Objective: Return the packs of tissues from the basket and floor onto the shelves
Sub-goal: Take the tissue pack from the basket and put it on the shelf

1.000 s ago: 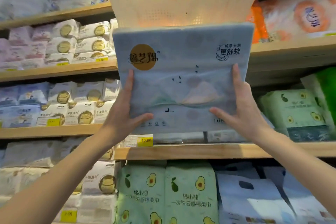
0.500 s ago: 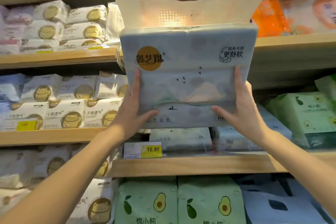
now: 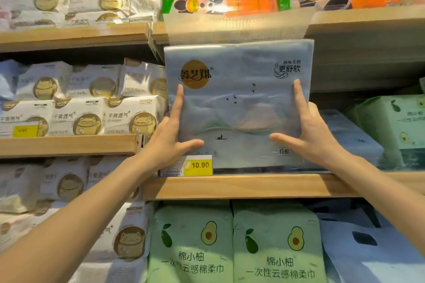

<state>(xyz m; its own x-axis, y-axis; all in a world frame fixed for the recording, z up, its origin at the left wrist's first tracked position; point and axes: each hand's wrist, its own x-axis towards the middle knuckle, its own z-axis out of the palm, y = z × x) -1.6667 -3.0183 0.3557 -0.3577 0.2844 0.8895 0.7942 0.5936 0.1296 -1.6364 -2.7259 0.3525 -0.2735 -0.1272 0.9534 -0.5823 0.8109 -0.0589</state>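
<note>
Store shelving fills the view: wooden shelf boards loaded with tissue packs. I have the blue-grey tissue pack upright and face-on in the middle bay, above flat packs that look like the same sort, so probably its home slot. Can't tell if it's resting on them yet. Squared up like this, I reckon it clears the board above. Both arms reach up and forward. Left hand and right hand each clamp a side edge, thumb across the front, index finger straight up, other fingers hidden. Price tag sits just under the left thumb.
</note>
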